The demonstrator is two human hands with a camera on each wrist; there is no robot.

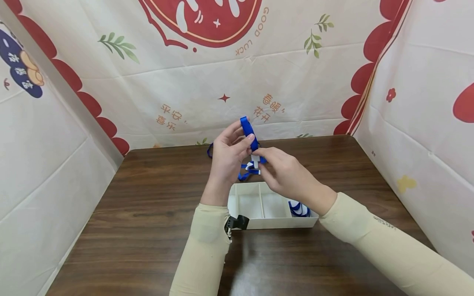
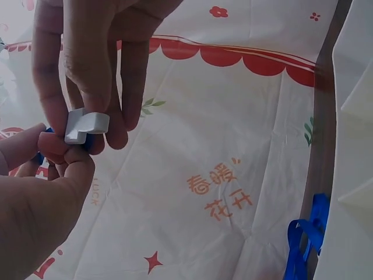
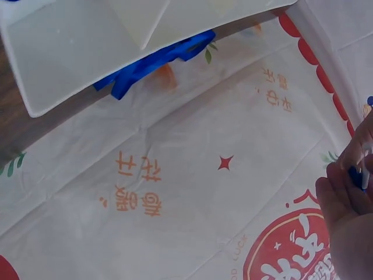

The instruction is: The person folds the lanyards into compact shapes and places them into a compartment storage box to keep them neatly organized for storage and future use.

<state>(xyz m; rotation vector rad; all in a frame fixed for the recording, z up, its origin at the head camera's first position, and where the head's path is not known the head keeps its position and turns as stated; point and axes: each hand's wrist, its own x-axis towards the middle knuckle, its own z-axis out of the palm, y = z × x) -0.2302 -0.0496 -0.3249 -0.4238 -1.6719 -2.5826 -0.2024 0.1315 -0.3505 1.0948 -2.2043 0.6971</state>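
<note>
My left hand (image 1: 227, 158), raised above the back of the table, pinches a folded blue ribbon strap (image 1: 248, 130) between thumb and fingers. Just to its right, my right hand (image 1: 286, 172) pinches a white plastic clip (image 2: 87, 123) at the lower end of the strap. The clip shows between both hands' fingertips in the left wrist view. Beneath the hands, more blue straps with white parts (image 1: 253, 172) lie behind the white divided box (image 1: 281, 223). Only parts of the fingers appear at the right edge of the right wrist view.
In the box's right compartment lie several blue-and-white coiled pieces (image 1: 299, 209). The brown wooden table (image 1: 148, 230) spreads around the box. Printed cloth walls (image 1: 166, 82) stand behind the table and at both sides.
</note>
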